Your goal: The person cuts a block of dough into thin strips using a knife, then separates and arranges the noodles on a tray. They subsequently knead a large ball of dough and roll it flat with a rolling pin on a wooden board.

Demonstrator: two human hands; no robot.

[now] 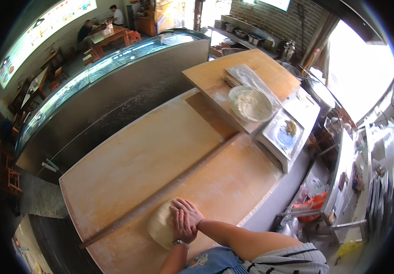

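A large pale lump of dough (161,224) rests on the near half of a floured wooden board (231,171). Both of my hands press on its right side, close together and partly overlapping. My left hand (184,227), with a watch on the wrist, reaches in from below with its fingers laid over the dough. Just above it, my right hand (190,210) comes from the right and rests its fingers on the dough's upper right. The palms are hidden. A long wooden rolling pin (169,185) lies across the board beyond the dough.
A raised wooden board (265,68) carries a bowl of flour (251,104) and a plastic bag (251,80). Beside it stands a scale (282,133). A glass-topped counter (121,75) runs along the far left. Metal shelving (340,178) stands right; two people sit at a distant table (109,36).
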